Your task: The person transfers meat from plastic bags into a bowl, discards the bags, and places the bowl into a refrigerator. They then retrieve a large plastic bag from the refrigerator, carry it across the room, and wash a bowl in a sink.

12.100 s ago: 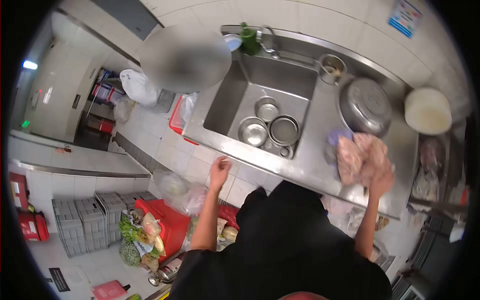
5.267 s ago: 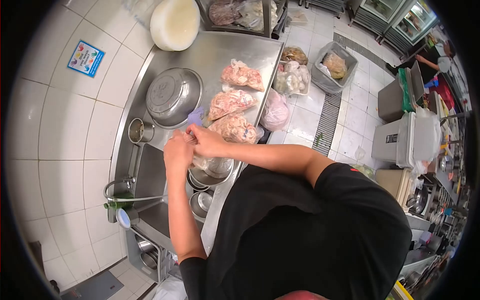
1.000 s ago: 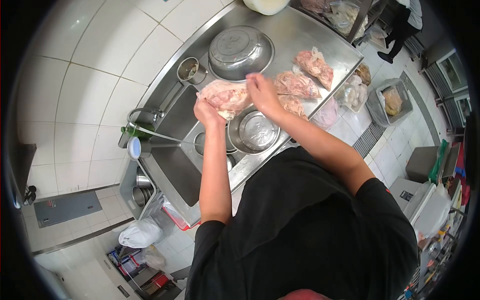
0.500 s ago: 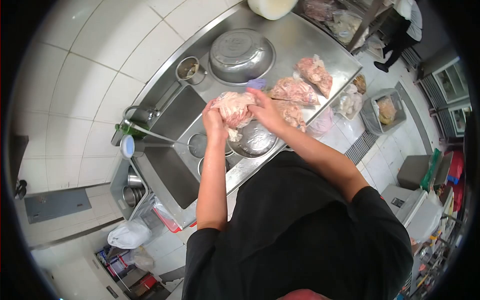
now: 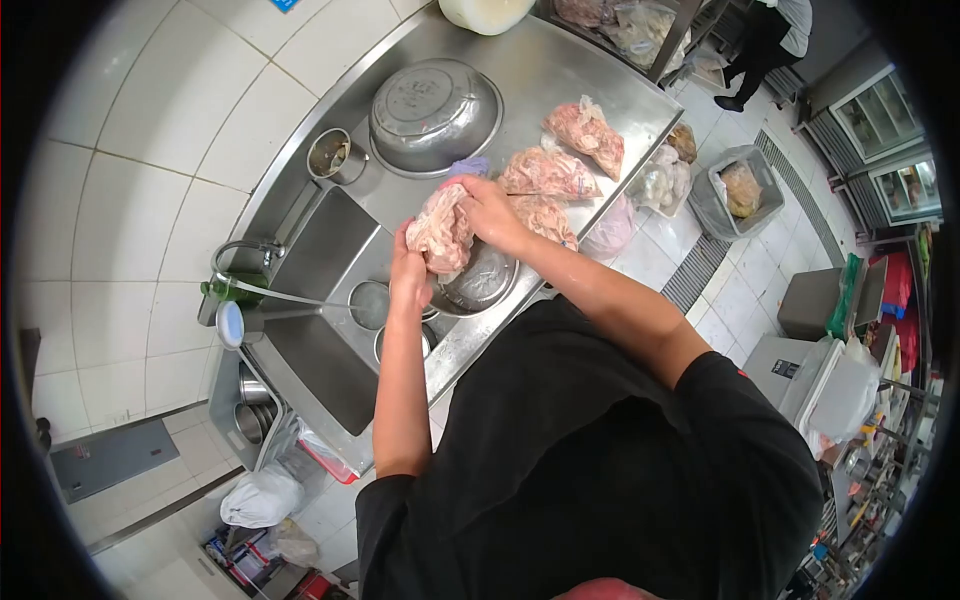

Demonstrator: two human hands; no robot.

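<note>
Between my two hands is a clear plastic bag of pale pink raw meat (image 5: 440, 232), tilted over a shiny metal bowl (image 5: 482, 282). My left hand (image 5: 408, 275) grips its lower left side, fingers closed round it. The upper right side is gripped by my right hand (image 5: 487, 212), whose fingertips are partly hidden by the bag. Close by on the steel counter, several more bags of raw meat (image 5: 548, 172) lie to the right. A purple cloth-like item (image 5: 468, 167) shows just beyond my right hand.
An upturned metal basin (image 5: 435, 115) and a metal pot (image 5: 336, 156) stand behind. A sink (image 5: 330, 335) with a faucet (image 5: 262, 250) and a long-handled strainer (image 5: 369, 303) is on the left. Grey bin (image 5: 740, 200) stands on the floor at right; another person (image 5: 770, 50) is farther back.
The bag of meat has been turned more upright in my hands, and both hands still hold it. The whole view has shifted, so the counter sits further left.
</note>
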